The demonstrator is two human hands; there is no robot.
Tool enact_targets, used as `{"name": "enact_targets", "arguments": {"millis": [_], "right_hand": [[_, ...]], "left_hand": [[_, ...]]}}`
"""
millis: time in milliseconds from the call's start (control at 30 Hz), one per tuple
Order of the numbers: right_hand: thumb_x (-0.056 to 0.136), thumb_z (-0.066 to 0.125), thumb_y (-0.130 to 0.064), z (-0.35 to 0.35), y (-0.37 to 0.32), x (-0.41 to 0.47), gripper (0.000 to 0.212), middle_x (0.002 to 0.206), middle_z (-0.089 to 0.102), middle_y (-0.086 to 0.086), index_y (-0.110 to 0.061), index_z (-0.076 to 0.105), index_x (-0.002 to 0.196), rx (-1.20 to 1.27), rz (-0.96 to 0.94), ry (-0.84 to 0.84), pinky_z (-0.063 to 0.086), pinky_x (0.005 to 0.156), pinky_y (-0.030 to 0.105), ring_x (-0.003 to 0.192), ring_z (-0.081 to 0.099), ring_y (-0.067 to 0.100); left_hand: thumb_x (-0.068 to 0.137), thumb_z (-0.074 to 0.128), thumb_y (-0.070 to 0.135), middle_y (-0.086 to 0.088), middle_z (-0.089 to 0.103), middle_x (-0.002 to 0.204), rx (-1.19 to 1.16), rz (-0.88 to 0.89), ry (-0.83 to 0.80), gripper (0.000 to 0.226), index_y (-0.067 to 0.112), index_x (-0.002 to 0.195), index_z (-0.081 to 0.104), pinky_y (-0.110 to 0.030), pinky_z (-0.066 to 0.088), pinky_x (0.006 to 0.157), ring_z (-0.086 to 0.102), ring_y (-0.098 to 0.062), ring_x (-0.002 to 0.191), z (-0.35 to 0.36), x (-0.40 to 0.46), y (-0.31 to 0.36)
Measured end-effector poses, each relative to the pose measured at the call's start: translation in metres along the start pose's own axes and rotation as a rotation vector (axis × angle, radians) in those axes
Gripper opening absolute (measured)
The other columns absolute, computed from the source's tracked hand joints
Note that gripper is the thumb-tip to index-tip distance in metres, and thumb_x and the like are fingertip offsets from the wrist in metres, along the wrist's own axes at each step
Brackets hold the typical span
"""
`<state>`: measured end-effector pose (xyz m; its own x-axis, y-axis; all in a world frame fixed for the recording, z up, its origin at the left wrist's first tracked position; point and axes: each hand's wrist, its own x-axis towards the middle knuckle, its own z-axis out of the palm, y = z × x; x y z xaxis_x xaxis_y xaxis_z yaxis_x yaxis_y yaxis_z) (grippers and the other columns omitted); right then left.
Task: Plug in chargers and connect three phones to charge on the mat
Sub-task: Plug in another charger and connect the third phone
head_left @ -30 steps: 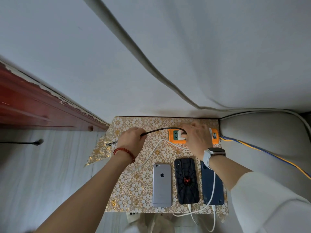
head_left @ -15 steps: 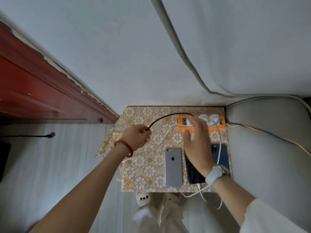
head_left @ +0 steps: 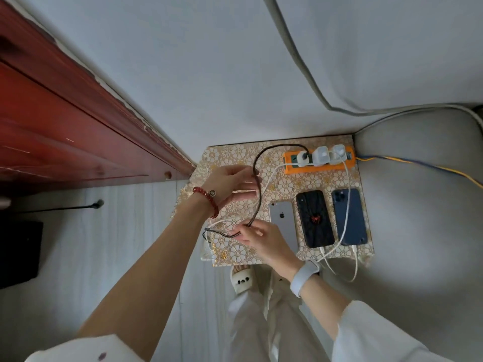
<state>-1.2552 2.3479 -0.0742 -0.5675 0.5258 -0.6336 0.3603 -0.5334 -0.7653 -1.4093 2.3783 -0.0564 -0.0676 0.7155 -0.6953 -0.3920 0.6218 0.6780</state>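
Observation:
Three phones lie face down on the gold flower-patterned mat (head_left: 324, 184): a silver one (head_left: 283, 220), a black one with a red spider (head_left: 315, 219) and a dark blue one (head_left: 349, 216). White cables reach the black and blue phones' near ends. An orange power strip (head_left: 320, 167) at the mat's far edge carries three white chargers. A black cable (head_left: 257, 163) runs from the leftmost charger. My left hand (head_left: 230, 184) hovers above the mat with fingers loosely spread, the cable passing by them. My right hand (head_left: 261, 237) pinches the cable near its free end, beside the silver phone.
A red wooden door frame (head_left: 78, 131) stands at the left, with a black box (head_left: 18, 252) on the floor near it. A grey cushion (head_left: 423, 205) lies right of the mat. A yellow-blue wire (head_left: 418, 164) leaves the strip. My slippered foot (head_left: 241, 279) stands below the mat.
My right hand left the power strip and came down to the near left of the mat, taking the black cable. My left hand loosened its grip on the cable. The camera tilted.

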Motion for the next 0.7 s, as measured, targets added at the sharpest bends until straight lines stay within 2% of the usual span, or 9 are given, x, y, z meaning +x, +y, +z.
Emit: {"name": "enact_targets", "arguments": {"millis": [100,167,267,367,400,467,600,633,700], "right_hand": [[0.089,0.052,-0.014,-0.013,-0.004,-0.009,0.012,0.098,0.070,0.011,-0.011,0.064,0.088,0.124,0.042,0.113,0.059,0.075,0.025,0.082,0.071,0.016],[0.088,0.052,-0.010,-0.021,-0.010,-0.013,0.012,0.094,0.072,0.014,-0.008,0.063,0.087,0.316,0.052,0.182,0.059,0.070,0.026,0.083,0.072,0.023],[0.085,0.056,-0.008,-0.027,-0.023,-0.017,0.010,0.083,0.075,0.011,-0.002,0.063,0.089,0.530,0.004,0.233,0.058,0.062,0.023,0.077,0.072,0.025],[0.087,0.054,-0.007,-0.024,-0.033,-0.018,0.012,0.081,0.075,0.010,-0.003,0.066,0.087,0.618,-0.047,0.230,0.057,0.063,0.023,0.075,0.072,0.024],[0.088,0.053,-0.008,-0.022,-0.032,-0.018,0.014,0.082,0.074,0.009,-0.005,0.066,0.087,0.631,-0.054,0.223,0.058,0.066,0.025,0.077,0.071,0.024],[0.091,0.050,-0.011,-0.012,-0.026,-0.020,0.017,0.092,0.073,0.010,-0.006,0.063,0.100,0.578,-0.030,0.189,0.058,0.076,0.028,0.087,0.070,0.026],[0.090,0.043,0.000,0.019,0.005,-0.034,0.040,0.123,0.059,0.002,-0.014,0.048,0.127,-0.135,0.036,-0.043,0.046,0.100,0.033,0.114,0.055,0.015],[0.090,0.040,0.001,0.029,0.013,-0.040,0.044,0.120,0.057,-0.004,-0.018,0.046,0.129,-0.264,0.065,-0.158,0.046,0.098,0.029,0.108,0.054,0.011],[0.090,0.039,-0.006,0.046,0.028,-0.049,0.039,0.100,0.055,-0.016,-0.023,0.050,0.123,-0.436,0.113,-0.303,0.047,0.067,0.010,0.074,0.055,0.010]], "left_hand": [[0.092,0.045,0.027,-0.001,0.067,0.100,0.274,0.064,0.145,0.024,0.015,0.106,0.061,-0.031,0.049,0.090,0.062,-0.018,0.098,-0.011,-0.017,-0.027],[0.094,0.040,0.029,0.000,0.064,0.104,0.448,0.063,0.121,0.031,0.014,0.115,0.057,-0.031,0.043,0.091,0.057,-0.017,0.100,-0.018,-0.033,-0.056],[0.092,0.044,0.032,-0.004,0.063,0.111,0.645,0.047,0.013,0.030,0.015,0.112,0.060,-0.028,0.041,0.088,0.054,-0.015,0.100,-0.021,-0.061,-0.096],[0.091,0.049,0.023,-0.002,0.068,0.098,0.789,0.086,0.153,0.019,0.013,0.099,0.063,-0.028,0.046,0.086,0.060,-0.014,0.094,-0.026,-0.077,-0.117],[0.091,0.048,0.019,-0.003,0.069,0.090,0.765,0.055,0.200,0.016,0.012,0.093,0.063,-0.030,0.048,0.082,0.062,-0.015,0.087,-0.029,-0.080,-0.119],[0.091,0.047,0.012,-0.004,0.067,0.076,0.469,-0.047,0.221,0.016,0.012,0.081,0.060,-0.036,0.053,0.075,0.066,-0.018,0.075,-0.035,-0.087,-0.116],[0.094,0.042,0.013,0.000,0.069,0.064,-0.218,-0.078,0.190,0.020,0.012,0.079,0.056,-0.036,0.060,0.064,0.071,-0.022,0.071,-0.050,-0.101,-0.098],[0.095,0.040,0.014,0.002,0.068,0.063,-0.321,-0.051,0.176,0.021,0.012,0.080,0.055,-0.035,0.060,0.063,0.071,-0.022,0.071,-0.055,-0.105,-0.094],[0.095,0.036,0.015,0.004,0.067,0.062,-0.448,-0.001,0.147,0.024,0.013,0.080,0.054,-0.033,0.060,0.064,0.071,-0.019,0.070,-0.061,-0.109,-0.088]]}}
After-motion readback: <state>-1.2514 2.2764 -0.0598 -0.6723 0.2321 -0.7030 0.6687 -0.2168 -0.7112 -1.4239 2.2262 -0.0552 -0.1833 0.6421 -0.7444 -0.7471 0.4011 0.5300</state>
